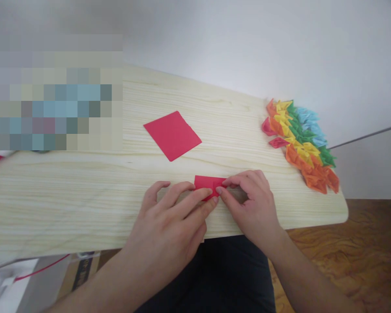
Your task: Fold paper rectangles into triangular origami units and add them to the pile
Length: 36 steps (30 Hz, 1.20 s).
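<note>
A small folded piece of red origami paper [202, 181] lies near the table's front edge, between my two hands. My left hand [174, 213] rests over its left side, index fingertip and thumb closed on the lower edge and the other fingers bent outward. On the right end, my right hand [252, 200] pinches the paper between thumb and fingers, where a small folded flap shows. Part of the paper is hidden under the fingertips. Farther back lies a flat stack or sheet of red square paper [172, 135], turned like a diamond.
Several folded paper pieces [299, 143] in orange, yellow, green, blue and red are clustered at the table's right end. The pale wood-grain table [84, 195] meets a white wall [247, 43]. A blurred-out patch covers the upper left. A cardboard box [68, 274] is below the table.
</note>
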Tool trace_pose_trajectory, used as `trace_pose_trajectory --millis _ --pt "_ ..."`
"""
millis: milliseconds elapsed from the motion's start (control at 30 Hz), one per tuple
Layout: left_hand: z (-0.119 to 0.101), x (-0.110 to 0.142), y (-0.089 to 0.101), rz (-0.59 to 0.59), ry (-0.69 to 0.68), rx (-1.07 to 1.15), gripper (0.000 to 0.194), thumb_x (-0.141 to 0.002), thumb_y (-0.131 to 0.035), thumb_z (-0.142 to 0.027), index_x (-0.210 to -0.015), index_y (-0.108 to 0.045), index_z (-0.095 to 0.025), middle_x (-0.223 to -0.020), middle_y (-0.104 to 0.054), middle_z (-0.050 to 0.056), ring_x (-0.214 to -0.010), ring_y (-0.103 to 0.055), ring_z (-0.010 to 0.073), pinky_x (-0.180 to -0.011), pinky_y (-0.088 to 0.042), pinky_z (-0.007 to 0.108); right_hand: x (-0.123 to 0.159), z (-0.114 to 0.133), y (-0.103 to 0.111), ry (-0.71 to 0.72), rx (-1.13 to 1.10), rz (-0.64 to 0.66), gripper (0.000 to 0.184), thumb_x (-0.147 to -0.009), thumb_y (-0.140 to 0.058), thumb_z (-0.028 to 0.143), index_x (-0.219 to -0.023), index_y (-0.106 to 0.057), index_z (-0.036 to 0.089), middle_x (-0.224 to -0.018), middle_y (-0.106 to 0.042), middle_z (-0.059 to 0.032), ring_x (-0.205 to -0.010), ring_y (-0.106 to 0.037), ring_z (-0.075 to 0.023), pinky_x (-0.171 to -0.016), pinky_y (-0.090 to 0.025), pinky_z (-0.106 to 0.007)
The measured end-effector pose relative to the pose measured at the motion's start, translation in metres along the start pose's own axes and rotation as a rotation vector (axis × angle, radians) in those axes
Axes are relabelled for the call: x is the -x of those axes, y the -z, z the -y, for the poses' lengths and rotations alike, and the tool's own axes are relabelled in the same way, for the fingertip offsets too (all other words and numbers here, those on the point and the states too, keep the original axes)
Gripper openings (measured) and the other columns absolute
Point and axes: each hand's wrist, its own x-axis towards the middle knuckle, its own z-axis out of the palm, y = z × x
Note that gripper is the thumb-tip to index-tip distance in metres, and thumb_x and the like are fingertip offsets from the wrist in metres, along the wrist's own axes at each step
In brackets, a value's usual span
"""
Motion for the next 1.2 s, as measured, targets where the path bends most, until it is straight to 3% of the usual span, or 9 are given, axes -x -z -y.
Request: trace_pose_trajectory --millis 400,600,900,1200 --pt "-0.005 0.01 -0.004 -0.103 0.018 0.024 0.039 -0.099 -0.061 -0.02 -0.135 -0.069 -0.031 -0.139 -0.072 -0.001 -0.126 -0.061 0.0293 -0.109 -0.038 0.054 0.008 -0.003 -0.004 0.032 0.04 -0.057 0.012 -0.092 -0.078 0.035 -0.099 -0.077 0.026 -0.101 -0.072 -0.0045 -0.102 -0.062 -0.0265 -0.093 -0.048 -0.045" --pt "-0.005 0.009 -0.003 -0.096 0.044 0.064 0.034 -0.098 -0.061 -0.019 -0.128 -0.073 -0.031 -0.137 -0.073 0.0 -0.126 -0.062 0.0286 -0.11 -0.037 0.054 0.017 -0.001 -0.001 0.024 0.038 -0.058 0.024 -0.088 -0.082 0.038 -0.109 -0.076 0.028 -0.111 -0.072 -0.0041 -0.11 -0.061 -0.0269 -0.099 -0.045 -0.046" --pt "-0.007 0.009 -0.002 -0.099 0.04 0.1 0.033 -0.096 -0.063 -0.018 -0.124 -0.076 -0.029 -0.134 -0.075 0.002 -0.123 -0.061 0.0291 -0.11 -0.038 0.054 0.017 0.007 -0.001 -0.031 0.043 -0.054 0.023 -0.087 -0.082 0.039 -0.106 -0.076 0.027 -0.113 -0.072 -0.0049 -0.113 -0.06 -0.0281 -0.099 -0.044 -0.046" --pt "-0.008 0.011 -0.001 -0.083 0.06 0.094 0.031 -0.098 -0.062 -0.02 -0.123 -0.076 -0.03 -0.135 -0.074 0.0 -0.123 -0.061 0.0277 -0.108 -0.037 0.053 0.02 0.003 -0.003 0.008 0.038 -0.089 0.026 -0.089 -0.081 0.043 -0.109 -0.077 0.027 -0.115 -0.074 -0.0048 -0.112 -0.062 -0.0271 -0.099 -0.044 -0.045"
